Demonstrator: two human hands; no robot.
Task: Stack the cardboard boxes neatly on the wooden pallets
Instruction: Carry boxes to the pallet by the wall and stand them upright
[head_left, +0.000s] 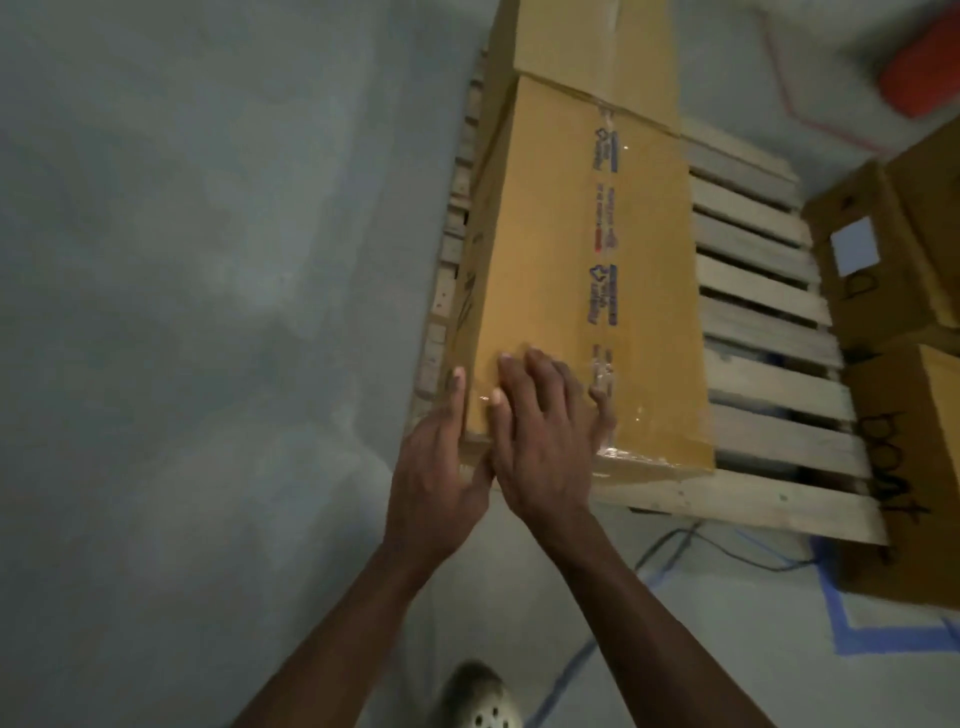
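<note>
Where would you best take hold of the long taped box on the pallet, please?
Probably its two long sides, low down, from the near end. The taped box is long, sealed and handle-free, and its far end butts against another box, so only sides and near end are free. Bare slats of the pallet leave room for the right hand.

Dim grey floor (182, 312), blue tape (857, 636)

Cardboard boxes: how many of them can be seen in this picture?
4. The near box lies on the pallet under the left hand and right hand; the far box is behind it; at the right edge stand the labelled box and the written-on box. More may be hidden.
</note>
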